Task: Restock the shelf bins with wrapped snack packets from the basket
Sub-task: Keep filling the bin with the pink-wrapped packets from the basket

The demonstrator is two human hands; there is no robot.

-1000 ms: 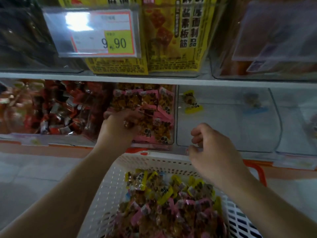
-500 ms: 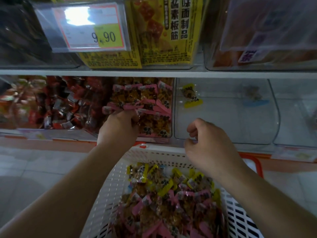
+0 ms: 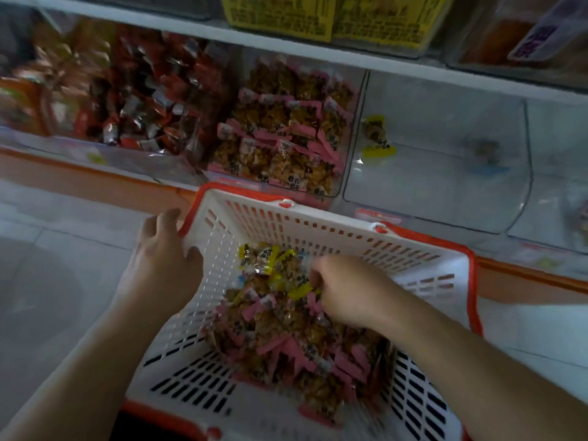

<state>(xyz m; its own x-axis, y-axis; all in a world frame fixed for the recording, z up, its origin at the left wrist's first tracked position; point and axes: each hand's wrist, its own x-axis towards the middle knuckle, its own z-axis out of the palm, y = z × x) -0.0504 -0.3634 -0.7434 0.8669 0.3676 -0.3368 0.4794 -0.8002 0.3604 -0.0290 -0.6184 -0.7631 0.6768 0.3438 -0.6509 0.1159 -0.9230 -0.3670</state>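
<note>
left hand (image 3: 162, 265) grips basket (image 3: 318, 230) rim, right hand (image 3: 346, 291) curled into yellow packets (image 3: 270, 259), hold unclear. pinch yellows only, skip pink, keep basket steady.

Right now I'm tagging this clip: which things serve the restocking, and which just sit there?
In the job: basket; pink packets and yellow packets in it; pink-packet bin; bin with one yellow packet; left hand; right hand.
Just there: red-wrapper bin; yellow boxes above.
</note>
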